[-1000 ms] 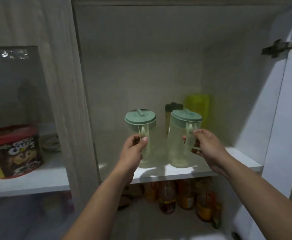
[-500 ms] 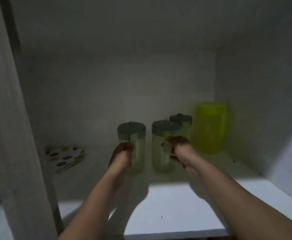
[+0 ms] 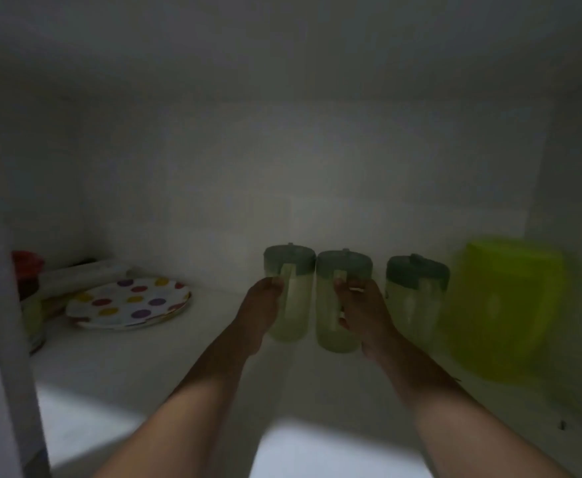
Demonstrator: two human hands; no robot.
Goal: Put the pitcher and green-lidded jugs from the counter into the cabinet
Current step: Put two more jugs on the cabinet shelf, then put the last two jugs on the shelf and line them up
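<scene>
Deep inside the dim cabinet, three pale jugs with green lids stand in a row on the white shelf (image 3: 151, 367). My left hand (image 3: 258, 312) grips the handle of the left jug (image 3: 293, 291). My right hand (image 3: 362, 315) grips the handle of the middle jug (image 3: 331, 305). A third jug (image 3: 413, 294) stands free just right of my right hand. A bright yellow-green pitcher (image 3: 503, 305) sits at the far right, against the cabinet's side wall. Both held jugs are upright, at or just above the shelf.
A polka-dot plate (image 3: 131, 301) lies at the back left, with a red-lidded container (image 3: 27, 270) and other dishes beside it. The cabinet's left frame (image 3: 3, 339) stands at the left edge. Bare shelf lies in front of the jugs.
Both hands carried their jugs from the shelf's front edge deep into the cabinet, beside the third jug. My view moved inside with them.
</scene>
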